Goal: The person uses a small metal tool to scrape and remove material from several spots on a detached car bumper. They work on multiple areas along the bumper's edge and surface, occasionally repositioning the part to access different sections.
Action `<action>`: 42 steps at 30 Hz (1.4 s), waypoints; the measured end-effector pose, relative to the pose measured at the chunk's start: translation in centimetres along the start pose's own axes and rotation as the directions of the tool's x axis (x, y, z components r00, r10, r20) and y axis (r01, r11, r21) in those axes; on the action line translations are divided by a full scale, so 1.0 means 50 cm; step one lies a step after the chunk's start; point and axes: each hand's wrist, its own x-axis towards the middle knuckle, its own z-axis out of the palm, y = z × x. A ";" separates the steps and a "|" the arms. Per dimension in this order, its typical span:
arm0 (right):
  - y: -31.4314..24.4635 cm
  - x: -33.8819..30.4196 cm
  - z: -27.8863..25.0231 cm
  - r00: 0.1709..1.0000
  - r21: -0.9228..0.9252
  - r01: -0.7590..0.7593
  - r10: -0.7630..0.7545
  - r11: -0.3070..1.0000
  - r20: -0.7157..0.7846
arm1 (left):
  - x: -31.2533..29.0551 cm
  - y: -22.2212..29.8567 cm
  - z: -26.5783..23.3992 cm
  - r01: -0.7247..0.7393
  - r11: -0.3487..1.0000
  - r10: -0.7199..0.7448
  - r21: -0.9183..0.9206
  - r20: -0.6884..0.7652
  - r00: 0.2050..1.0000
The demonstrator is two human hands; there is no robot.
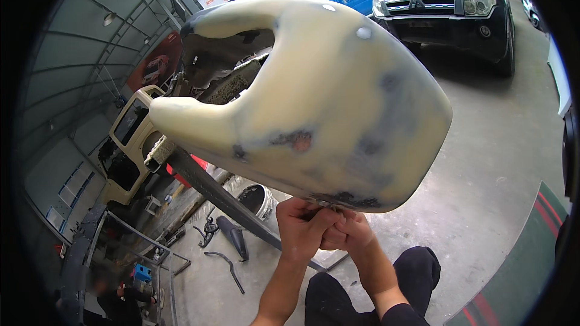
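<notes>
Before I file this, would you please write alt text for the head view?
A person's left hand and right hand meet at the lower edge of a patchy cream-and-grey panel; a black car stands beyond.

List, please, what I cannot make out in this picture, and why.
All in the head view:
Anything between the left hand and right hand: covered by their fingers.
The panel's far outer side: turned away.
The bucket's base: behind the beam.
The blue car's lower part: behind the panel.
The other person's head: blurred.
</notes>
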 end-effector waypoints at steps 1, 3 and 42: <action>0.000 -0.002 -0.005 1.000 0.002 0.000 0.000 1.000 0.002 | 0.002 -0.005 -0.001 -0.010 1.000 0.010 0.010 -0.002 1.000; -0.005 0.003 0.004 1.000 -0.003 -0.024 0.024 1.000 -0.019 | 0.002 -0.011 -0.007 -0.029 0.999 0.029 0.024 -0.022 0.999; -0.008 0.000 0.067 0.949 -0.415 0.063 -0.183 0.908 -0.256 | -0.003 -0.032 0.009 -0.069 0.996 0.065 -0.052 -0.075 0.995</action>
